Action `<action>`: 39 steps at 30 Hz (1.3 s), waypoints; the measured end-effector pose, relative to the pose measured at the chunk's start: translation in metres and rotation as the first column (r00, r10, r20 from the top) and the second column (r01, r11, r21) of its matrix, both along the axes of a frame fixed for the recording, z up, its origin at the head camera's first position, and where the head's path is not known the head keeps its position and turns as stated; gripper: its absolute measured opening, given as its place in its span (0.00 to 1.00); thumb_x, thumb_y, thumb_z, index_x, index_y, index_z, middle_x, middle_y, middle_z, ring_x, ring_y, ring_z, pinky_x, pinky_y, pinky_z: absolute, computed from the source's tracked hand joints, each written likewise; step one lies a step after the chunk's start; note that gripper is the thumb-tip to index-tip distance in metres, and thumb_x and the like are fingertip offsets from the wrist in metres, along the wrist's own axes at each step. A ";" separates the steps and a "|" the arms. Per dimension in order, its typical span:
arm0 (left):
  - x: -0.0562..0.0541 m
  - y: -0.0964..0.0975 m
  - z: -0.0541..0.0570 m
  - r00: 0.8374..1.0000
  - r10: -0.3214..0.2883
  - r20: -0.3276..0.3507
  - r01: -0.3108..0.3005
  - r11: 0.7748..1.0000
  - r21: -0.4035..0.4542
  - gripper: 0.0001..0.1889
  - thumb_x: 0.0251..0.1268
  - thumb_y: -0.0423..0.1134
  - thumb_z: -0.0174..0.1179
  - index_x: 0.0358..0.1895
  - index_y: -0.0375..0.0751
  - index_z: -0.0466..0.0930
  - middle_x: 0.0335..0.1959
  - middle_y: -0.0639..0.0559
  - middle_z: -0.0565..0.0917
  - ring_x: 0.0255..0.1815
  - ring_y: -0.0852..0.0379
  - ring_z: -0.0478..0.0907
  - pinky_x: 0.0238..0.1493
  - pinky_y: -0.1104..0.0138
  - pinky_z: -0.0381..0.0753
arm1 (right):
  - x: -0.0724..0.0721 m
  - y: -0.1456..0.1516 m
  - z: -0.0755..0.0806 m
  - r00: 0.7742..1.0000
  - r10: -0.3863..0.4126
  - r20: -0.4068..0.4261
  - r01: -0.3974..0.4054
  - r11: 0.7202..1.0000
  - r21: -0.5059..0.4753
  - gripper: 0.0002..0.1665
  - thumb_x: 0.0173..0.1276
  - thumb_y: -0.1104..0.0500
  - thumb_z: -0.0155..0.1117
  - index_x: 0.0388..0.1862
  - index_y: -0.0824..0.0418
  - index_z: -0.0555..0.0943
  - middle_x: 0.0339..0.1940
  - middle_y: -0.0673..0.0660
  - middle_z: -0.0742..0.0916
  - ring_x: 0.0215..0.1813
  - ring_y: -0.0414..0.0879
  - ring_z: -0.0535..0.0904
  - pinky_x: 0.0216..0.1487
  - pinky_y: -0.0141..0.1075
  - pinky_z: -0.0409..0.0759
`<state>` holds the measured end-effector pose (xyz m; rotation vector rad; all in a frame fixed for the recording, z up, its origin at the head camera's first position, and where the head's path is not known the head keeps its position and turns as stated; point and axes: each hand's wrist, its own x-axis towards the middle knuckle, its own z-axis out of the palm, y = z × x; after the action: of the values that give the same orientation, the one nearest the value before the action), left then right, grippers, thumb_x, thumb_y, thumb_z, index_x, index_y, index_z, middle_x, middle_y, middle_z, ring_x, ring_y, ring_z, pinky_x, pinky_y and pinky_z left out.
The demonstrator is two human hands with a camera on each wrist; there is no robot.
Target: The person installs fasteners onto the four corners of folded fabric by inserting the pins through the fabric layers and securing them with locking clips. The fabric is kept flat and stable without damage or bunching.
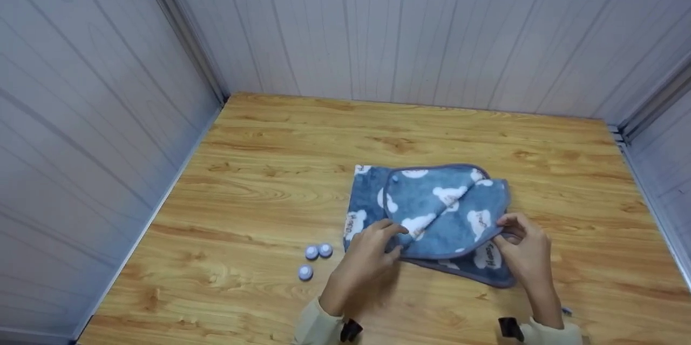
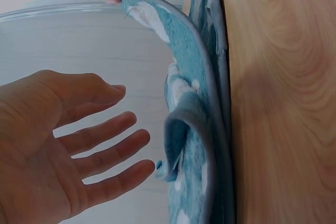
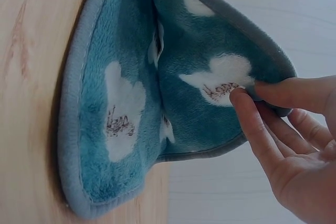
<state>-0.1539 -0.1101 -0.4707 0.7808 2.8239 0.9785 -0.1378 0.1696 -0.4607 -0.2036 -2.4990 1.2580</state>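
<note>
A blue fleece blanket point(image 1: 459, 215) with white bear shapes, "Happy" lettering and a grey bound edge lies folded in layers on the table. At its right side my right hand point(image 1: 524, 250) pinches a corner of the upper layer between thumb and fingers. In the right wrist view that corner is lifted off the layer beneath, showing the printed underside point(image 3: 210, 77). My left hand point(image 1: 367, 253) is at the blanket's front left edge. Its fingers point(image 2: 113, 177) are spread and relaxed in the left wrist view, apart from a curled fold of the fleece point(image 2: 186, 114).
Several small round pale-lavender pieces with white tops, one of them a piece point(image 1: 305, 272) nearer the front, sit left of the blanket on the wood-grain table point(image 1: 243, 183). Pale panelled walls point(image 1: 324, 26) enclose the back and sides. A dark band point(image 1: 351, 330) is on the left wrist.
</note>
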 end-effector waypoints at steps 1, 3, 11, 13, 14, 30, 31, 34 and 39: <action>0.000 -0.002 -0.001 1.000 0.009 0.003 -0.009 1.000 0.000 0.14 0.60 0.37 0.63 0.50 0.47 0.82 0.48 0.53 0.80 0.47 0.57 0.77 0.42 0.66 0.78 | 0.000 0.000 0.000 1.000 0.001 -0.005 -0.001 1.000 -0.006 0.11 0.49 0.77 0.67 0.32 0.69 0.79 0.32 0.60 0.84 0.37 0.40 0.83 0.35 0.19 0.76; 0.001 -0.007 -0.002 1.000 0.023 0.002 -0.023 1.000 0.009 0.14 0.60 0.37 0.63 0.50 0.46 0.82 0.47 0.53 0.80 0.47 0.58 0.77 0.42 0.65 0.78 | 0.000 0.000 0.000 1.000 0.003 -0.016 -0.003 1.000 -0.014 0.11 0.49 0.77 0.67 0.32 0.69 0.79 0.32 0.60 0.84 0.36 0.34 0.81 0.35 0.19 0.76; 0.005 -0.024 -0.009 0.994 0.090 0.056 -0.093 0.993 0.067 0.15 0.59 0.35 0.62 0.50 0.45 0.82 0.47 0.56 0.80 0.50 0.57 0.76 0.50 0.62 0.76 | 0.002 0.000 0.001 1.000 0.007 -0.002 -0.007 1.000 -0.016 0.12 0.49 0.78 0.66 0.33 0.69 0.79 0.33 0.59 0.83 0.37 0.35 0.81 0.35 0.19 0.75; 0.005 -0.027 -0.011 0.992 0.099 0.080 -0.105 0.992 0.073 0.15 0.59 0.34 0.62 0.50 0.44 0.82 0.47 0.54 0.80 0.49 0.56 0.77 0.49 0.61 0.76 | 0.002 0.000 0.001 1.000 0.009 0.000 -0.009 1.000 -0.010 0.11 0.50 0.78 0.66 0.33 0.69 0.79 0.33 0.59 0.83 0.38 0.42 0.83 0.35 0.19 0.75; 0.005 -0.029 -0.011 0.991 0.101 0.087 -0.107 0.992 0.073 0.15 0.59 0.34 0.62 0.50 0.44 0.82 0.47 0.53 0.80 0.49 0.55 0.77 0.49 0.61 0.77 | 0.002 0.000 0.001 1.000 0.009 0.000 -0.009 1.000 -0.006 0.12 0.49 0.78 0.66 0.33 0.69 0.79 0.33 0.59 0.83 0.39 0.45 0.83 0.35 0.19 0.75; 0.000 -0.055 -0.018 0.982 0.185 0.030 -0.182 0.980 -0.075 0.16 0.54 0.31 0.65 0.49 0.43 0.82 0.52 0.46 0.79 0.56 0.47 0.74 0.51 0.55 0.76 | 0.005 0.001 0.001 1.000 0.017 0.016 -0.018 1.000 0.003 0.12 0.50 0.78 0.63 0.33 0.68 0.79 0.35 0.60 0.84 0.39 0.39 0.82 0.35 0.19 0.75; 0.000 -0.056 -0.018 0.981 0.192 0.024 -0.190 0.979 -0.078 0.17 0.53 0.31 0.65 0.48 0.43 0.82 0.51 0.46 0.79 0.55 0.47 0.75 0.50 0.54 0.76 | 0.005 0.001 0.001 1.000 0.020 0.015 -0.020 1.000 0.005 0.12 0.50 0.78 0.64 0.33 0.68 0.79 0.35 0.60 0.84 0.38 0.37 0.81 0.35 0.19 0.75; 0.000 -0.061 -0.019 0.978 0.208 0.003 -0.207 0.975 -0.076 0.17 0.50 0.29 0.64 0.46 0.42 0.83 0.45 0.48 0.81 0.49 0.48 0.77 0.44 0.55 0.77 | 0.005 0.001 0.001 1.000 0.029 0.007 -0.029 1.000 0.002 0.11 0.51 0.77 0.64 0.33 0.68 0.79 0.34 0.60 0.84 0.36 0.30 0.79 0.35 0.19 0.75; 0.002 -0.069 -0.019 0.972 0.233 0.010 -0.232 0.970 -0.070 0.17 0.48 0.25 0.61 0.45 0.40 0.83 0.41 0.47 0.81 0.45 0.47 0.76 0.40 0.54 0.77 | 0.005 0.002 0.001 1.000 0.031 0.003 -0.031 1.000 0.004 0.11 0.51 0.77 0.64 0.33 0.67 0.79 0.33 0.58 0.83 0.36 0.32 0.79 0.34 0.19 0.75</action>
<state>-0.1522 -0.1786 -0.4896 0.4373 2.9642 0.9026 -0.1330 0.1711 -0.4595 -0.1659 -2.5161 1.2653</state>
